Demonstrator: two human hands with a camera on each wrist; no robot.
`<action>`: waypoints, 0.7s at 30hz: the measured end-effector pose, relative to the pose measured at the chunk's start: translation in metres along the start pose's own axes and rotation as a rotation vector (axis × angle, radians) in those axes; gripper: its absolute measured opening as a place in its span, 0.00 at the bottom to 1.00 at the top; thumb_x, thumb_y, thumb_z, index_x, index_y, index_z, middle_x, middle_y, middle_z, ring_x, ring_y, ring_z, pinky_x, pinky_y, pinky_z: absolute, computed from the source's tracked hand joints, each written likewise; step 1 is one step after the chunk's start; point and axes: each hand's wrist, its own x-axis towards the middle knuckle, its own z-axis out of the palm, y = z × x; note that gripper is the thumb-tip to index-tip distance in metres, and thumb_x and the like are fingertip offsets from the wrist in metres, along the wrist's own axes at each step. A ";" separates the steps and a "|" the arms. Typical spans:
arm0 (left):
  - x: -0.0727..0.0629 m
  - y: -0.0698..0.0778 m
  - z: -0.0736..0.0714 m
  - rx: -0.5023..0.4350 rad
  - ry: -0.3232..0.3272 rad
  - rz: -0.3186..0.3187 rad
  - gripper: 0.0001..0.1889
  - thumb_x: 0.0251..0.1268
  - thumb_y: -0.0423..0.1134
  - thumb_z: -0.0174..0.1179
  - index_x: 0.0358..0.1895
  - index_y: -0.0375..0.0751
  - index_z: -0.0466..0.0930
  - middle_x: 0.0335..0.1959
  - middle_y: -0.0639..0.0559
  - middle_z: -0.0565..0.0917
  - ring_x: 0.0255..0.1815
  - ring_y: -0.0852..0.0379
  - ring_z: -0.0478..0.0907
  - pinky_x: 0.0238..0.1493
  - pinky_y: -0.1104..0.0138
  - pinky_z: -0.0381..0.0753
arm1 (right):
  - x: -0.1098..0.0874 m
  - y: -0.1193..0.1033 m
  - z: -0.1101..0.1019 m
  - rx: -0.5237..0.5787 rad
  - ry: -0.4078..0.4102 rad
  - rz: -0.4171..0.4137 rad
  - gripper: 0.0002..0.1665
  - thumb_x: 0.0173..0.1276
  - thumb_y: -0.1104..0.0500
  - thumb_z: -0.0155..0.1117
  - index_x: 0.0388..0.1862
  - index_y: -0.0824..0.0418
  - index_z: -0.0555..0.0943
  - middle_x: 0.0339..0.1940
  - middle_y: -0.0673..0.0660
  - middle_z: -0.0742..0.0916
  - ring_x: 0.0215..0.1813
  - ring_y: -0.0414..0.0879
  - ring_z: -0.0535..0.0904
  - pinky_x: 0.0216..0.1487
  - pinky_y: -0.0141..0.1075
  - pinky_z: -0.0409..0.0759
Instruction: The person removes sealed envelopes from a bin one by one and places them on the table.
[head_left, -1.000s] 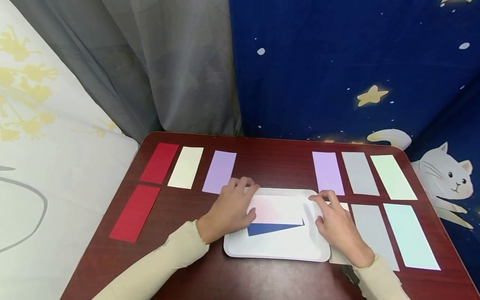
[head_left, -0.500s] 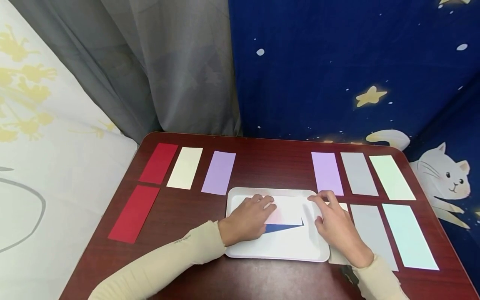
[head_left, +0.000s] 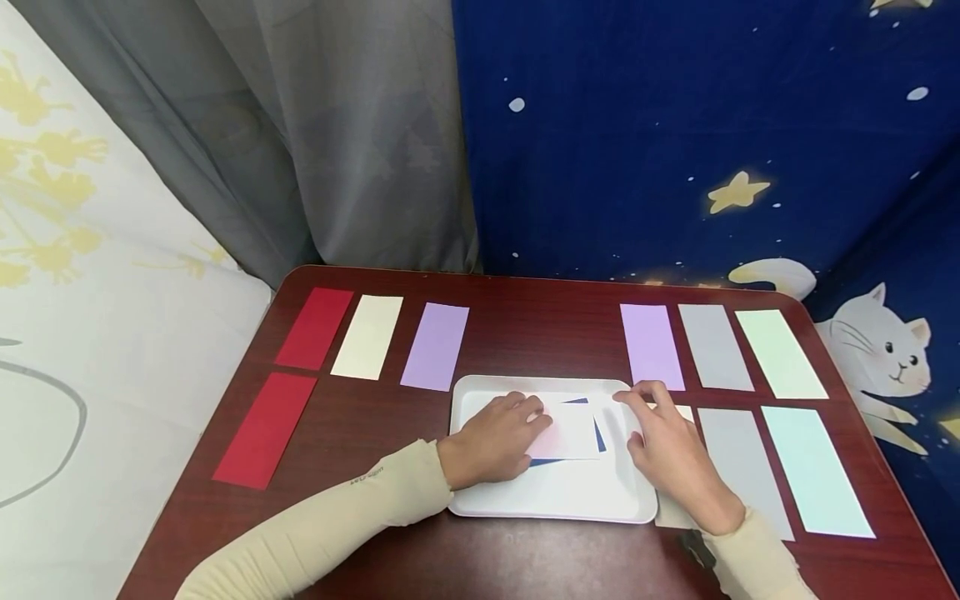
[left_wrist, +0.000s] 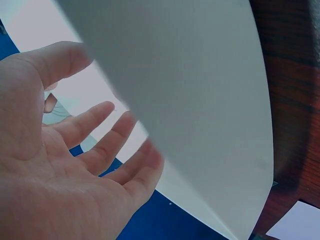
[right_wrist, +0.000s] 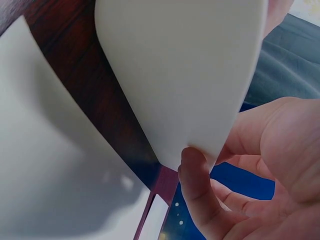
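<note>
A white tray (head_left: 555, 498) lies near the table's front edge. In it a white card with a pink tint (head_left: 576, 433) overlaps a dark blue card (head_left: 600, 437), whose edges peek out above, to the right and below. My left hand (head_left: 497, 442) reaches over the tray's left side, its fingertips resting on the white card. The left wrist view shows that hand's fingers loosely bent, partly hidden behind the tray's wall. At the far right corner my right hand (head_left: 675, 454) grips the rim; the right wrist view has a fingertip (right_wrist: 192, 162) against the tray's outer wall.
Left of the tray lie two red cards (head_left: 264, 429), a cream card (head_left: 367, 336) and a lilac card (head_left: 435, 346). To the right are a lilac card (head_left: 652, 346), grey cards (head_left: 716, 346), pale green and mint cards (head_left: 817, 471), and a cream card partly under my right hand.
My left hand has moved right, from the tray's left rim onto the white card. That card has turned slightly and slid toward me, baring blue above and right. The right hand stays.
</note>
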 end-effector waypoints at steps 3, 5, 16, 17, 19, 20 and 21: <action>0.000 0.000 -0.002 -0.004 -0.020 0.001 0.26 0.72 0.48 0.73 0.70 0.46 0.84 0.66 0.49 0.81 0.66 0.49 0.80 0.69 0.58 0.79 | 0.000 0.000 0.000 0.001 -0.005 0.004 0.35 0.55 0.81 0.75 0.63 0.65 0.85 0.60 0.67 0.79 0.44 0.63 0.88 0.32 0.46 0.87; 0.000 0.000 -0.003 -0.004 -0.027 0.001 0.27 0.71 0.49 0.73 0.70 0.47 0.84 0.66 0.48 0.80 0.65 0.48 0.81 0.68 0.57 0.79 | 0.000 0.000 0.000 0.001 -0.004 0.003 0.35 0.55 0.81 0.75 0.63 0.65 0.85 0.60 0.67 0.79 0.44 0.63 0.88 0.33 0.46 0.88; 0.001 -0.001 -0.004 0.011 -0.024 -0.019 0.26 0.68 0.50 0.75 0.66 0.47 0.84 0.61 0.44 0.82 0.58 0.47 0.80 0.61 0.55 0.80 | 0.000 0.000 -0.001 0.000 0.004 -0.007 0.36 0.54 0.81 0.75 0.63 0.65 0.85 0.60 0.68 0.79 0.44 0.64 0.88 0.35 0.49 0.89; 0.001 -0.001 -0.004 0.011 -0.022 -0.020 0.26 0.68 0.50 0.75 0.66 0.48 0.84 0.60 0.44 0.82 0.58 0.47 0.80 0.61 0.55 0.80 | 0.000 0.000 -0.001 -0.001 0.003 -0.006 0.36 0.54 0.81 0.75 0.63 0.65 0.85 0.60 0.68 0.79 0.44 0.64 0.88 0.35 0.48 0.89; 0.000 -0.001 -0.004 0.010 -0.020 -0.020 0.26 0.68 0.50 0.75 0.66 0.48 0.84 0.60 0.44 0.82 0.58 0.47 0.80 0.62 0.55 0.80 | 0.000 0.000 -0.001 -0.003 0.001 -0.005 0.36 0.54 0.81 0.75 0.63 0.65 0.85 0.60 0.68 0.79 0.43 0.63 0.88 0.34 0.48 0.89; 0.000 0.000 -0.005 0.007 -0.022 -0.022 0.26 0.68 0.50 0.75 0.66 0.48 0.84 0.60 0.44 0.82 0.58 0.46 0.80 0.62 0.54 0.80 | 0.000 0.000 -0.001 -0.004 0.001 -0.004 0.36 0.54 0.81 0.75 0.63 0.65 0.85 0.60 0.67 0.79 0.43 0.63 0.88 0.34 0.47 0.89; 0.000 0.000 -0.005 0.006 -0.022 -0.024 0.26 0.68 0.50 0.75 0.66 0.48 0.84 0.61 0.44 0.82 0.59 0.46 0.79 0.62 0.54 0.80 | 0.000 0.000 -0.001 -0.005 0.001 -0.005 0.36 0.54 0.81 0.75 0.63 0.65 0.85 0.60 0.67 0.79 0.42 0.62 0.87 0.33 0.47 0.88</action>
